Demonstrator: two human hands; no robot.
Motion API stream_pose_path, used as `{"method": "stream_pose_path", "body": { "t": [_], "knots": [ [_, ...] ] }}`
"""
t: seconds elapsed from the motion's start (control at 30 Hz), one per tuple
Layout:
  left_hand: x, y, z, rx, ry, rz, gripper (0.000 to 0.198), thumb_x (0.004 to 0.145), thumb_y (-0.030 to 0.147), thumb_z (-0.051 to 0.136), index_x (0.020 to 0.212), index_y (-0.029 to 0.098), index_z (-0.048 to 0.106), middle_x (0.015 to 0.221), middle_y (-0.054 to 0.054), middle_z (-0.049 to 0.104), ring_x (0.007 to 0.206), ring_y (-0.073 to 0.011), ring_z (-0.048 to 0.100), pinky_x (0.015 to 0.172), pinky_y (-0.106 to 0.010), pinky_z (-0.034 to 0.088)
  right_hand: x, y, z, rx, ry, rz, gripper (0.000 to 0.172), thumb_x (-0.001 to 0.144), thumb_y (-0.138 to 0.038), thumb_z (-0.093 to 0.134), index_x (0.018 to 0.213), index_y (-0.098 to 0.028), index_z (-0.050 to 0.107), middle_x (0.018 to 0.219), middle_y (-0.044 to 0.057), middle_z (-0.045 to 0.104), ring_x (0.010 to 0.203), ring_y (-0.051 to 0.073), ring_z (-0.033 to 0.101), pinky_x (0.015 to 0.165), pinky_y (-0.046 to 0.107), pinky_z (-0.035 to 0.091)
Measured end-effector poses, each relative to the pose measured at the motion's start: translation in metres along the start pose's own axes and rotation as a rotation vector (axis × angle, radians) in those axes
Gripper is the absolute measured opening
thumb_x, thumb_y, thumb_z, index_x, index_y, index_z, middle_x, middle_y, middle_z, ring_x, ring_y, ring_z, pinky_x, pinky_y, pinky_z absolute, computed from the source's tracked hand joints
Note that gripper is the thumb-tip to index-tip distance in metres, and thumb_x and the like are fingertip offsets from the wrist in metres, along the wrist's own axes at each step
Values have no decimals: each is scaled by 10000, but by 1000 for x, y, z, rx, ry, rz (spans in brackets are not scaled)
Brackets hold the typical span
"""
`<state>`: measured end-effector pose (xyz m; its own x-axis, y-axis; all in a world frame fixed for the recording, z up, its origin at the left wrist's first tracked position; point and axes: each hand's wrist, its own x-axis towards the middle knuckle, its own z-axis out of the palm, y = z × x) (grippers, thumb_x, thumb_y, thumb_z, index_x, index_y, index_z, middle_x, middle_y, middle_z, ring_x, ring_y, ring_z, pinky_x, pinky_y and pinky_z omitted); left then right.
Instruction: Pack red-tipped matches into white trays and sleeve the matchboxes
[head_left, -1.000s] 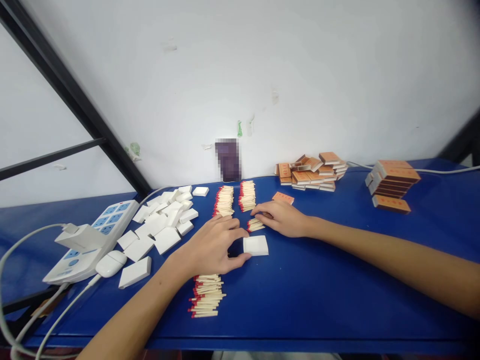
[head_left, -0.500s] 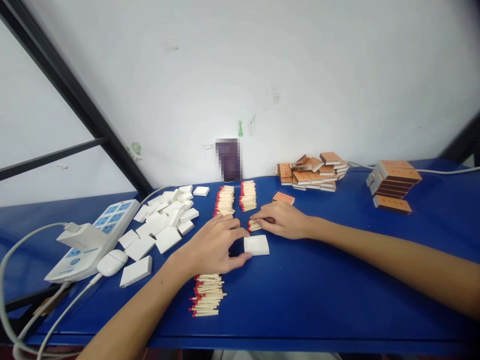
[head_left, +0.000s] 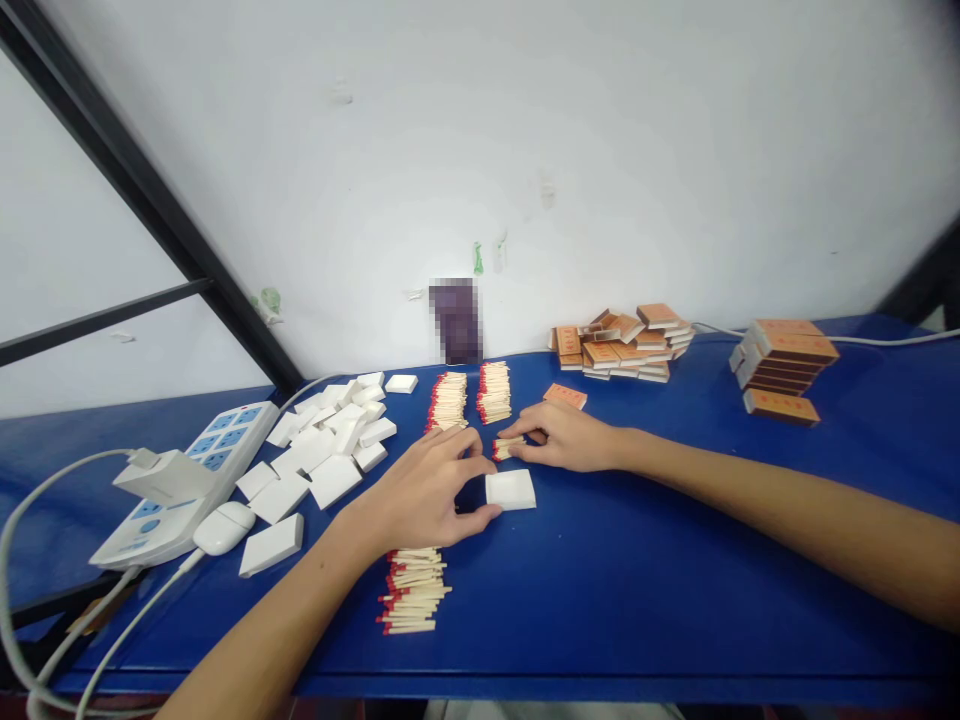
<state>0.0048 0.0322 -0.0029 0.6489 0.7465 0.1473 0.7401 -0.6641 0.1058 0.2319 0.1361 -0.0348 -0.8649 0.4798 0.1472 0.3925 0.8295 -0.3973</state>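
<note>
In front of me on the blue table lies a small white matchbox tray (head_left: 511, 491). My left hand (head_left: 431, 490) has thumb and forefinger at the two left corners of the tray, steadying it. Just behind the tray, my right hand (head_left: 566, 436) pinches a small bunch of matches (head_left: 502, 449), red heads to the left. Two rows of matches, a left row (head_left: 449, 400) and a right row (head_left: 495, 392), lie farther back. Another pile of matches (head_left: 415, 592) sits below my left wrist. One orange matchbox sleeve (head_left: 564, 396) lies behind my right hand, partly hidden by it.
White trays (head_left: 330, 440) are heaped at left, beside a power strip (head_left: 191, 480) with a charger and a white earphone case (head_left: 224, 527). Orange matchboxes (head_left: 622, 345) are piled at the wall; more are stacked (head_left: 787, 360) at right. A blurred dark object (head_left: 456, 322) leans on the wall.
My right hand's fingers have shifted slightly along the small bunch, showing more of the matches. The left hand and the tray have stayed in place, while the view has moved a little.
</note>
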Motion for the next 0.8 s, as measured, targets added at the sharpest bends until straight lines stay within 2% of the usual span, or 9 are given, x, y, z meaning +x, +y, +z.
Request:
{"method": "stream_pose_path", "body": {
  "t": [0.1, 0.27, 0.43, 0.67, 0.8],
  "knots": [
    [1, 1, 0, -2, 1, 1, 286, 882, 413, 680, 1071, 201, 709, 1026, -66, 589, 947, -238, 595, 878, -383, 468, 0, -6, -2, -116, -35, -25, 373, 1036, -354, 435, 1037, -152, 749, 835, 74, 710, 725, 157, 609, 650, 259, 377],
    [1, 0, 1, -5, -3, 4, 282, 880, 415, 680, 1063, 202, 710, 1005, -63, 599, 940, -239, 596, 876, -382, 466, -1, -20, -3, -356, -105, -53, 356, 1053, -263, 385, 1048, -114, 708, 938, 137, 714, 800, 202, 650, 701, 299, 373],
    [1, 0, 1, -5, -7, -2, 289, 880, 415, 681, 1070, 199, 711, 1005, -62, 602, 941, -238, 598, 881, -387, 467, 1, -26, -3, -522, -156, -68, 239, 1011, -171, 449, 962, -118, 676, 933, 115, 699, 837, 222, 660, 685, 305, 361],
    [1, 1, 0, -2, -15, -1, 300, 874, 412, 692, 1072, 187, 707, 1004, -60, 613, 933, -239, 601, 885, -395, 464, -5, -28, 8, -671, -114, -17, 208, 1003, -115, 389, 1106, -130, 569, 932, 94, 670, 700, 195, 659, 574, 286, 332],
    [1, 1, 0, -2, -19, 1, 291, 873, 402, 695, 1075, 191, 707, 1000, -59, 617, 937, -240, 604, 897, -399, 462, -7, -32, 9, -746, -94, -16, 243, 1007, -111, 343, 1151, -147, 535, 1031, 124, 646, 682, 187, 658, 562, 283, 328]
  ]
}}
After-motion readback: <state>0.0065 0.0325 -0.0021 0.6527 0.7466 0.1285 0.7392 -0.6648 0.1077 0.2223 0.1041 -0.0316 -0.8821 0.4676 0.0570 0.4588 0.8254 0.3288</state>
